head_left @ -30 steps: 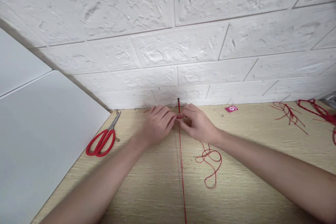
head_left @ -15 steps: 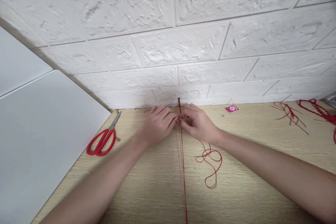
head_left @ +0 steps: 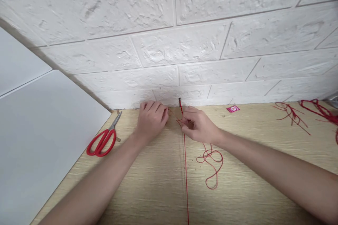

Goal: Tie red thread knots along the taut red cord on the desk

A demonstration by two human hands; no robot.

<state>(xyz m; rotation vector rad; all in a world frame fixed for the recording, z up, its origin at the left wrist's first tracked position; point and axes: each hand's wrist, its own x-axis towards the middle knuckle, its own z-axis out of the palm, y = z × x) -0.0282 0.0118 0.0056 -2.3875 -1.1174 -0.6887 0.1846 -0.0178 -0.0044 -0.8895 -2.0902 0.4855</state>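
A red cord runs taut from the front edge of the view up to a small dark hook at the foot of the wall. Its top stretch by the hook looks thicker and knotted. My left hand is closed on a thin red thread that stretches rightward to the cord. Thumb and fingers of my right hand pinch red thread at the cord, just below the knotted part; the exact grip is hidden. Below my right hand a loose tail of red thread lies in loops on the table.
Red-handled scissors lie at the left near a white panel. A small pink packet sits by the white brick-patterned wall. Cut red threads and a red braided piece lie at the right on the wooden table.
My left hand has moved left, away from the cord, drawing out a length of thread. My right hand stays at the cord, and the taut line has shifted slightly right.
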